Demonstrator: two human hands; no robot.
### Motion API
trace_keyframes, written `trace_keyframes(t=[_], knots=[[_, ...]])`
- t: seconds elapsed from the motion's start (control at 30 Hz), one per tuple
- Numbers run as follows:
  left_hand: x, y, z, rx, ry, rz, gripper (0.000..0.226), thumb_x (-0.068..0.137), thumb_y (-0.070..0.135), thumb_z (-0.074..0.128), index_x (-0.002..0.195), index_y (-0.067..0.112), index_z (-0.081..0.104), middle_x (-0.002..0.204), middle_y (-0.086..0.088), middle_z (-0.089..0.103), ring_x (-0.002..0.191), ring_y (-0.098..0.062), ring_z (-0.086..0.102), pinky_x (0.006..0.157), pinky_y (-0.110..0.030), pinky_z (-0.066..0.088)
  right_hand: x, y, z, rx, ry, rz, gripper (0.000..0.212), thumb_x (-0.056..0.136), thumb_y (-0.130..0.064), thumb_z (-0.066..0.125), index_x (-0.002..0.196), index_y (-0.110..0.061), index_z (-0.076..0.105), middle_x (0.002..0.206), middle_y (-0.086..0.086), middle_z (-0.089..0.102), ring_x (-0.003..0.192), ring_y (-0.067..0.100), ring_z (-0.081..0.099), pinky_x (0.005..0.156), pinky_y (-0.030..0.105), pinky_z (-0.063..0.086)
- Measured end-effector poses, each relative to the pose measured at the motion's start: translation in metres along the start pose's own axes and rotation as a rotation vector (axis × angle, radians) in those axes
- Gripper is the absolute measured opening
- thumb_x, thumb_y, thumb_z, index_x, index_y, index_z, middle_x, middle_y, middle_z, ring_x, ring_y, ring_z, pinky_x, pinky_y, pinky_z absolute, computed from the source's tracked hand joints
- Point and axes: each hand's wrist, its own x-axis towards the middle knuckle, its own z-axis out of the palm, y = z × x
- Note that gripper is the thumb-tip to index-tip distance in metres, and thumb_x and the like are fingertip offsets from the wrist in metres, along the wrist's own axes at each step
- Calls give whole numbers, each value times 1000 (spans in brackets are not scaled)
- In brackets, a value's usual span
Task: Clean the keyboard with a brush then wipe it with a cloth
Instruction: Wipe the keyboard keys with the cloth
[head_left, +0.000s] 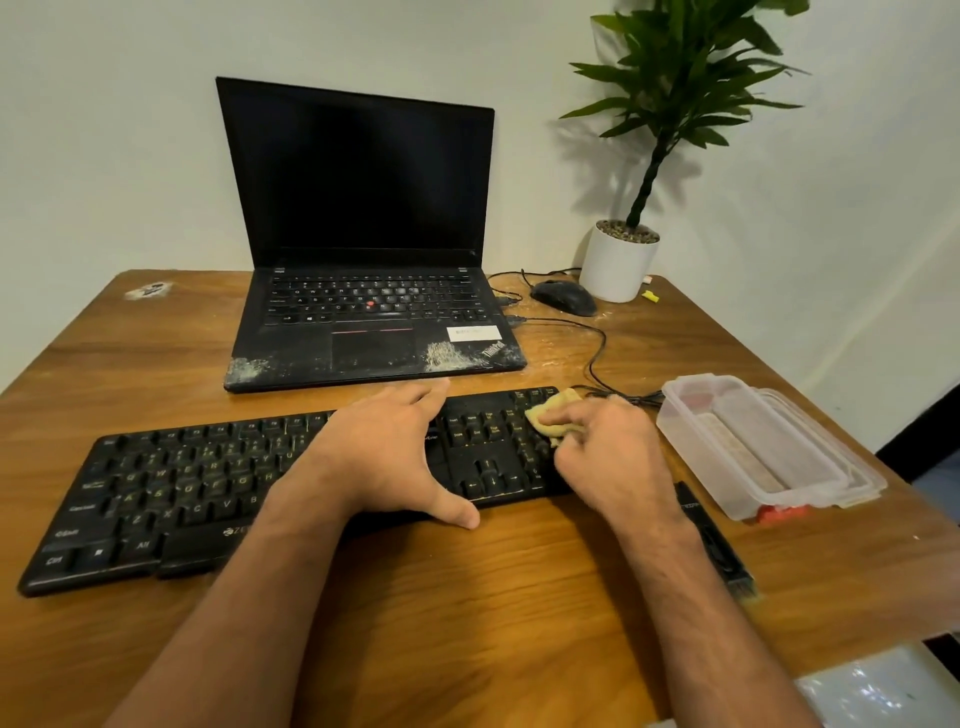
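A black keyboard (171, 488) lies across the front of the wooden table (467, 613). My left hand (387, 457) rests flat over its middle, fingers at the far edge and thumb at the near edge. My right hand (610, 457) grips a small yellow cloth (550, 415) and presses it on the number pad at the keyboard's right end. A black brush (719, 545) lies on the table to the right of my right forearm, bristles toward me.
An open black laptop (363, 312), dusty along its front, stands behind the keyboard. A black mouse (563, 296) and a white potted plant (618, 260) sit at the back right. A clear plastic box (763, 447) sits right of the keyboard. Cables (597, 353) run between them.
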Motion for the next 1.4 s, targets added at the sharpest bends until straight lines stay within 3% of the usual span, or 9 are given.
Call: trace_keyframes(t=[0.07, 0.17, 0.3, 0.53, 0.9, 1.07, 1.23, 1.3, 1.4], knots=[[-1, -1, 2, -5, 12, 4, 145, 47, 90, 67, 159, 28, -1, 166, 13, 6, 152, -16, 10, 121, -37, 19, -7, 4, -2, -7, 76, 73, 41, 88, -9, 58, 122, -31, 70, 125, 2, 62, 109, 12, 54, 104, 30, 46], [0, -3, 5, 13, 50, 44, 143, 49, 92, 63, 159, 25, 1, 166, 11, 6, 153, -16, 6, 123, -36, 0, -21, -3, 4, 8, 20, -145, 41, 86, -5, 57, 119, -24, 72, 122, -4, 69, 113, 6, 52, 112, 27, 37], [1, -8, 13, 30, 116, 91, 143, 46, 99, 53, 159, 27, 2, 166, 10, 11, 152, -10, 8, 124, -38, -9, -29, 5, 13, 63, 74, -283, 44, 79, -2, 56, 114, -20, 75, 116, -6, 72, 105, 6, 53, 100, 26, 45], [-14, -15, 16, 84, 150, 48, 144, 46, 104, 39, 159, 25, -2, 166, 9, 12, 152, -9, 9, 124, -43, -10, -12, -3, 16, -42, -5, -261, 40, 95, -22, 56, 134, -32, 61, 137, -13, 59, 124, 12, 40, 112, 34, 34], [-16, -18, 7, 85, 119, 20, 145, 48, 102, 45, 158, 25, -9, 166, 9, 12, 152, -8, 8, 123, -42, -13, 16, 2, 14, -46, 85, -184, 43, 93, -6, 54, 129, -27, 64, 134, -9, 62, 121, 9, 47, 111, 24, 25], [-14, -17, 6, 55, 113, -26, 156, 41, 102, 49, 155, 22, -19, 153, 8, 40, 144, -8, 31, 124, -43, -11, 10, 2, 16, -96, 57, -231, 43, 92, -9, 54, 127, -31, 65, 128, -13, 64, 110, 6, 44, 104, 25, 36], [-17, -14, 4, 36, 108, -46, 150, 42, 99, 54, 158, 23, -2, 157, 6, 37, 145, -8, 32, 123, -45, -13, 11, -4, 15, 10, 85, -252, 52, 92, -4, 55, 138, -28, 57, 139, -13, 56, 124, 6, 41, 112, 23, 28], [-18, -13, 4, 23, 112, -46, 146, 42, 99, 54, 157, 24, 4, 157, 7, 37, 144, -7, 33, 123, -45, -14, 8, -9, 18, -34, 42, -254, 46, 89, -6, 55, 129, -29, 65, 132, -11, 63, 122, 12, 45, 113, 33, 37], [-19, -12, 3, 0, 115, -48, 144, 42, 98, 56, 156, 26, 8, 157, 8, 37, 144, -7, 34, 123, -45, -14, 3, -5, 15, -23, 81, -274, 31, 75, -9, 56, 88, -25, 79, 92, -8, 75, 96, 14, 58, 91, 42, 52]])
